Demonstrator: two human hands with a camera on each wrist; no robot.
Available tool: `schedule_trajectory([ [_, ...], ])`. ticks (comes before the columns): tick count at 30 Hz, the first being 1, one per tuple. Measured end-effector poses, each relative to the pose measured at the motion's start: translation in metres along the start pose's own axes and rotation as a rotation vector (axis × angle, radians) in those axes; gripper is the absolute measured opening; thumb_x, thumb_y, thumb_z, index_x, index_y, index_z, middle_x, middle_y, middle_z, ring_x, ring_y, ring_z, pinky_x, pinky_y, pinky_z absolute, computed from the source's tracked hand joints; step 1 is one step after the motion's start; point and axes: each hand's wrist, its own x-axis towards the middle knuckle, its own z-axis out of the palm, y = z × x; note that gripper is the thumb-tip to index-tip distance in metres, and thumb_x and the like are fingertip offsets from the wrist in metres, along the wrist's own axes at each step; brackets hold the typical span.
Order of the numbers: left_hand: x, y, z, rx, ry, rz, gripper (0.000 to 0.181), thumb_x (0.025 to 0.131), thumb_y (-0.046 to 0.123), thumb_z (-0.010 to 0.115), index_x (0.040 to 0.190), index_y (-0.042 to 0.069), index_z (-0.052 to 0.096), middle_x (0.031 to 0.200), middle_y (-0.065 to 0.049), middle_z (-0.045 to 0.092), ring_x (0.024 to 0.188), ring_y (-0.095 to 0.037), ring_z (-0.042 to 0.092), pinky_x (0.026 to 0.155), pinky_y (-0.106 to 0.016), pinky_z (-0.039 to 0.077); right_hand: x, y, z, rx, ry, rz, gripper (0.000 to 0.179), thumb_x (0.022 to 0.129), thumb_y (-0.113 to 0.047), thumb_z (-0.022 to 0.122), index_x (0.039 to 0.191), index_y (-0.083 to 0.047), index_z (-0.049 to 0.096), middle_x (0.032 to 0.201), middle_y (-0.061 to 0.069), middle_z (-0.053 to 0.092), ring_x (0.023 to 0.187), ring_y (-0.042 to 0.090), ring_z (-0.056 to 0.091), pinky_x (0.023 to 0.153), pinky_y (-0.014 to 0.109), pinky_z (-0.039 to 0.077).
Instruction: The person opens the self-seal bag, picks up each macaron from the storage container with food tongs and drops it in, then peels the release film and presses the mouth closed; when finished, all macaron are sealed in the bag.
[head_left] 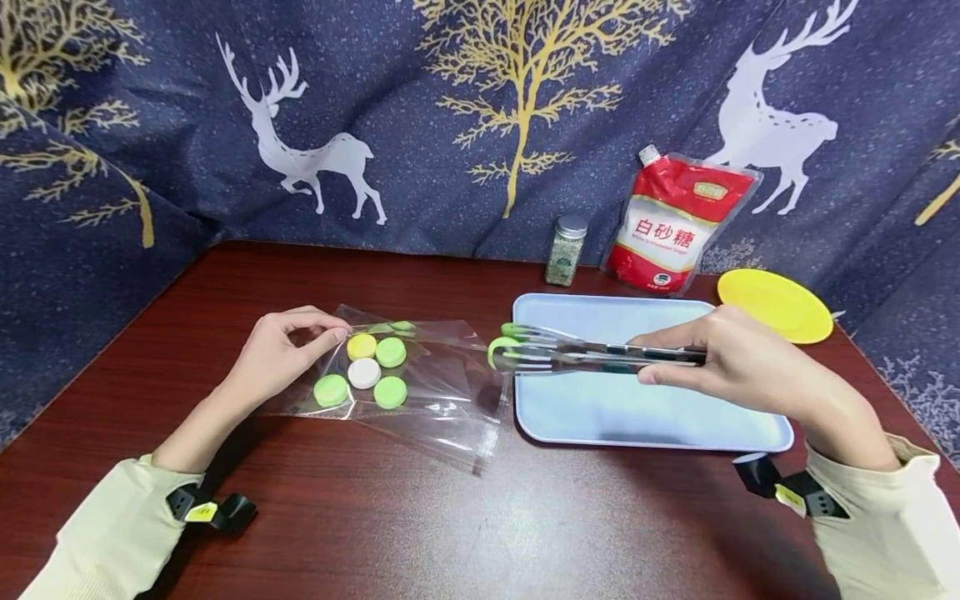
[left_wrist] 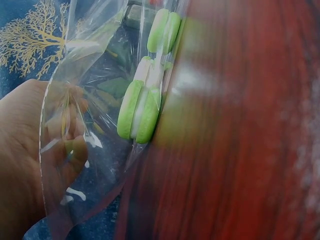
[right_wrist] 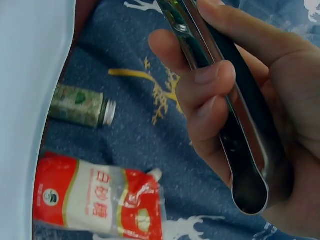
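Left grip [head_left: 288, 354] pinched bag [head_left: 442, 383], right grip [head_left: 738, 354] clasped tongs [head_left: 585, 357]; we judged macarons [head_left: 390, 392] light, fragile, best rim-held.

The red-and-white pouch [head_left: 672, 227] reads "白砂糖" and "White Granulated Sugar".

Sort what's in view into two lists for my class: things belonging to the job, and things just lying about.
Belonging to the job:
tongs, held in the right hand
bag, pinched by the left hand
macarons, inside the bag
tray, probably, beside the bag

Just lying about, apparently:
jar
sugar pouch
plate
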Motion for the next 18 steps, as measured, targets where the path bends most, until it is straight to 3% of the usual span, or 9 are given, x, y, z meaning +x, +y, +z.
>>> schedule_trajectory([
  [5, -0.001, -0.001, 0.002, -0.006, -0.006, -0.008, 0.007, 0.085, 0.014, 0.069, 0.09, 0.016, 0.073, 0.083, 0.005, 0.065, 0.068, -0.009, 0.049, 0.056, -0.023, 0.038, 0.004, -0.007, 0.005, 0.043, -0.073, -0.024, 0.03, 0.076, -0.023, 0.077, 0.103, -0.012, 0.072, 0.069, -0.023, 0.059, 0.048, -0.006, 0.038, 0.042, 0.013, 0.028],
  [12, -0.001, -0.003, 0.004, -0.015, -0.007, 0.004, 0.009, 0.084, 0.011, 0.07, 0.091, 0.016, 0.073, 0.085, 0.004, 0.066, 0.07, -0.008, 0.05, 0.058, -0.022, 0.038, 0.008, -0.01, 0.017, 0.021, -0.136, -0.02, 0.03, 0.077, -0.028, 0.077, 0.101, -0.011, 0.073, 0.066, -0.019, 0.059, 0.046, -0.006, 0.034, 0.043, 0.017, 0.03],
  [18, 0.0, -0.002, 0.002, -0.004, -0.006, 0.012, 0.01, 0.084, 0.011, 0.07, 0.091, 0.016, 0.073, 0.085, 0.005, 0.066, 0.069, -0.008, 0.049, 0.057, -0.02, 0.037, 0.019, -0.02, 0.026, -0.046, -0.165, 0.074, 0.031, 0.078, -0.032, 0.075, 0.102, -0.013, 0.073, 0.066, -0.016, 0.062, 0.049, -0.003, 0.041, 0.046, 0.021, 0.035],
])
